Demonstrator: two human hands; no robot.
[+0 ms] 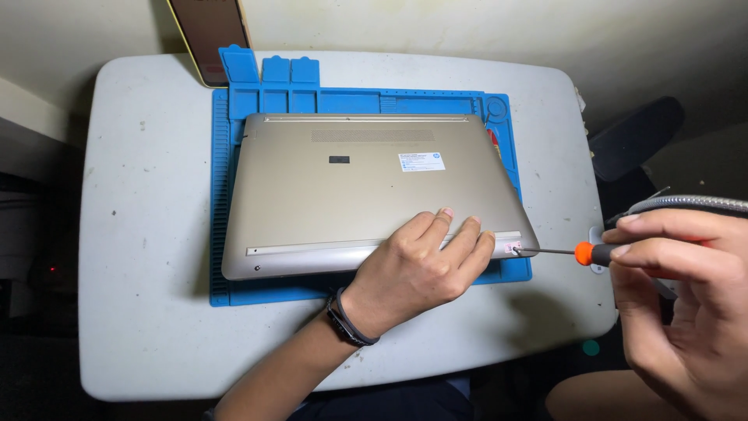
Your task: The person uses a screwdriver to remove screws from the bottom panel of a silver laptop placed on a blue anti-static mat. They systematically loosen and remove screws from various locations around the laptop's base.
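The right hand (686, 300) pinches a small orange-collared screwdriver (580, 252), its tip at the near right corner of the gold laptop (351, 187). The left hand (417, 269), fingers spread, presses flat on the laptop's near edge, which lies upside down on a blue mat (226, 117) on the white table (140, 234)

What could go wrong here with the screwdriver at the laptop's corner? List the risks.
1. The screwdriver meets the corner screw at a low angle, so the tip may slip and strip the head or scratch the laptop.
2. The left hand rests close to the tip; a slip could jab the fingers.
3. That corner sits near the blue mat edge, so a freed screw might roll off.
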